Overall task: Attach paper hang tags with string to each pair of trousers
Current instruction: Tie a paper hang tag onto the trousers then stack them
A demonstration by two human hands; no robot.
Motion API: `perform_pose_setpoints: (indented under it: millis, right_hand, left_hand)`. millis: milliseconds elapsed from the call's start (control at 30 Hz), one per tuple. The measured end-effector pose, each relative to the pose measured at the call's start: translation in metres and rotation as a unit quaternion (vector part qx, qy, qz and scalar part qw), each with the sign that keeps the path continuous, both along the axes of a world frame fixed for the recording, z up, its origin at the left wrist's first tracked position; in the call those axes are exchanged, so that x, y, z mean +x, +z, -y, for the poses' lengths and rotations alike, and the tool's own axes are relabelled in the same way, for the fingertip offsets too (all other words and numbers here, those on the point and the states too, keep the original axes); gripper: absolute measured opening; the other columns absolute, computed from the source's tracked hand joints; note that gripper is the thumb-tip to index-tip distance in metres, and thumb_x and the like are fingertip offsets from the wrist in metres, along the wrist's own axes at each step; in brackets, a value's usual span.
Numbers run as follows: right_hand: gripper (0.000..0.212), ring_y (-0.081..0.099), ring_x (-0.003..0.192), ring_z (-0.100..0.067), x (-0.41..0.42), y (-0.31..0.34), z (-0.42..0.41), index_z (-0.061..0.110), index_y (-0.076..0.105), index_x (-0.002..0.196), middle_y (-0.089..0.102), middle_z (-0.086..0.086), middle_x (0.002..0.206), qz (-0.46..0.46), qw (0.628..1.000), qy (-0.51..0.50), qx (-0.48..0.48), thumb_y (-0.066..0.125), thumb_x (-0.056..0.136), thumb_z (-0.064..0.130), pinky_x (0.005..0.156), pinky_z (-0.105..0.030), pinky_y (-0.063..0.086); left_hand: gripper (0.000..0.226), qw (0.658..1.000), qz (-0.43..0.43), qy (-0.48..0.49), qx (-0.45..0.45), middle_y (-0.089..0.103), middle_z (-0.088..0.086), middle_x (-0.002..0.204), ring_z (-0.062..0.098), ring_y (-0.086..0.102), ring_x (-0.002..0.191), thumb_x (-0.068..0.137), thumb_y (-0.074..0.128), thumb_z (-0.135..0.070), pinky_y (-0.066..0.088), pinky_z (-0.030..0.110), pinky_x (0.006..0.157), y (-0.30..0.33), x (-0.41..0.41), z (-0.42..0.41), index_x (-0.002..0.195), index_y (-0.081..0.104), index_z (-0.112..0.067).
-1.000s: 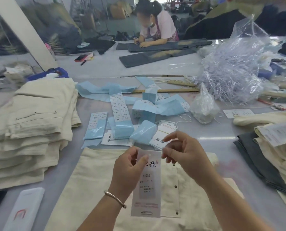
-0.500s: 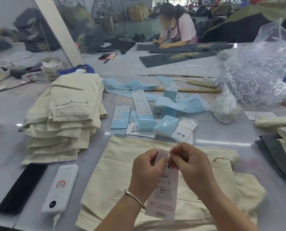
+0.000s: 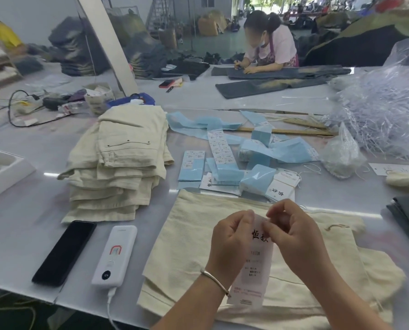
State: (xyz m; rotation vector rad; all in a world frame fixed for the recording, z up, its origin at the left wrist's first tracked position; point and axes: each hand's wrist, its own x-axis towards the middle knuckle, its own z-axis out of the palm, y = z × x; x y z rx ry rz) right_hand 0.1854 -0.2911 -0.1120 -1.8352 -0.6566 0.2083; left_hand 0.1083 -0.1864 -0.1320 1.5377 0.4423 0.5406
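Holding: left hand point(image 3: 231, 236) and right hand point(image 3: 294, 234) both pinch the top of the hang tag point(image 3: 252, 265), fingers curled.
Tag: hangs upright between them.
Below: cream trousers point(image 3: 186, 246) on the table point(image 3: 20, 222).

A long pale worktable point(image 3: 27, 210) runs across a large workshop, its glossy top catching streaks of light. A slanted white beam point(image 3: 108, 44) rises past the far table point(image 3: 198, 96), where another person point(image 3: 270, 44) leans over dark cloth. Behind are dark garment stacks point(image 3: 75, 48), a grey-green floor point(image 3: 237, 41), and daylight through an open doorway point(image 3: 258, 2).
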Motion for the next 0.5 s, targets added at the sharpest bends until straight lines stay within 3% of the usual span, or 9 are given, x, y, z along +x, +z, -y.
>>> perform_pose_setpoints:
  millis: [100,167,267,400,500]
  right_hand:
    - [0.031,0.062,0.060,-0.023,0.000,-0.001,0.004,0.024,0.055,0.078,0.068,-0.005,0.064,-0.014,1.000,0.012,0.011,0.066,0.081,-0.005,0.063,-0.044,0.051]
    - [0.031,0.062,0.059,-0.019,0.000,-0.001,0.006,0.022,0.056,0.077,0.068,-0.006,0.064,-0.028,0.999,0.014,0.028,0.067,0.081,-0.007,0.060,-0.035,0.051]
    - [0.024,0.061,0.057,-0.018,0.001,-0.003,0.010,0.013,0.056,0.080,0.069,-0.009,0.063,-0.053,0.997,0.015,0.050,0.066,0.082,-0.009,0.054,-0.024,0.049]
    - [0.019,0.057,0.053,-0.013,0.004,-0.002,0.020,0.008,0.058,0.087,0.070,-0.012,0.065,-0.106,0.993,0.028,0.053,0.064,0.084,-0.009,0.051,-0.016,0.044]
    - [0.026,0.055,0.050,-0.019,0.010,0.001,0.030,0.020,0.060,0.096,0.070,-0.003,0.080,-0.079,0.997,-0.005,0.002,0.066,0.084,-0.002,0.053,-0.021,0.044]
  left_hand:
    - [0.039,0.985,-0.021,-0.061,-0.157,0.069,0.010,0.080,0.018,0.063,0.075,0.100,0.046,-0.026,0.047,0.035,0.068,0.002,0.001,-0.007,0.088,0.070,0.002]
    - [0.020,0.983,-0.015,-0.087,-0.161,0.070,0.011,0.084,0.017,0.065,0.076,0.095,0.056,-0.012,0.050,0.030,0.066,-0.001,0.001,-0.008,0.094,0.071,0.002]
    - [0.010,0.988,-0.006,-0.082,-0.130,0.070,0.007,0.079,0.016,0.065,0.072,0.089,0.066,-0.005,0.051,0.027,0.064,-0.006,0.003,-0.005,0.094,0.070,0.002]
    - [0.007,0.996,-0.029,-0.064,-0.057,0.066,0.000,0.071,0.008,0.060,0.067,0.091,0.064,-0.006,0.048,0.022,0.066,-0.008,0.011,0.006,0.085,0.068,-0.007]
    - [0.010,0.991,-0.080,-0.054,0.095,0.061,-0.004,0.077,0.007,0.055,0.072,0.094,0.059,-0.011,0.045,0.021,0.070,-0.003,0.020,0.010,0.085,0.061,-0.014]
